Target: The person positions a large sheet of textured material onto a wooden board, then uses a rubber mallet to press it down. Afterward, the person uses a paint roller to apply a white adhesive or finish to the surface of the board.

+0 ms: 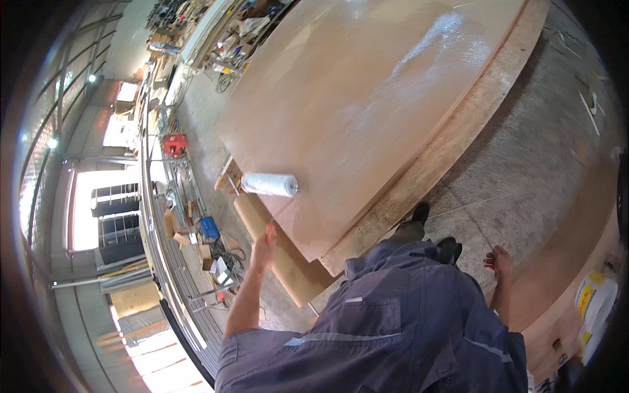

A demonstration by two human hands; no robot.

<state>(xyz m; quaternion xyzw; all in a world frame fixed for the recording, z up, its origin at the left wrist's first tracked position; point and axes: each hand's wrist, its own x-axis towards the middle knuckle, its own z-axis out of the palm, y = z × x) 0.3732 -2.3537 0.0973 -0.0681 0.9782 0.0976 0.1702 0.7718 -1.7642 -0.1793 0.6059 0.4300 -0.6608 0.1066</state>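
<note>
My left hand [264, 245] is raised and shut on the thin handle of a white paint roller [269, 185]. The roller's sleeve lies across the near left edge of a large brown plywood sheet [341, 111] that tops a thick stack of boards. A wet, shiny patch [445, 39] shows on the far part of the sheet. My right hand [499, 262] hangs at my side with its fingers apart and nothing in it, beside the edge of a second brown board stack [563, 262]. I wear a grey-blue work suit and dark shoes.
Concrete floor [524, 150] runs between the two stacks. A brown panel [288, 262] lies low beside the main stack. Left of it lie a blue object [209, 227], cardboard scraps, cables and a red machine [174, 144]. A white and yellow sack [593, 308] sits at the right.
</note>
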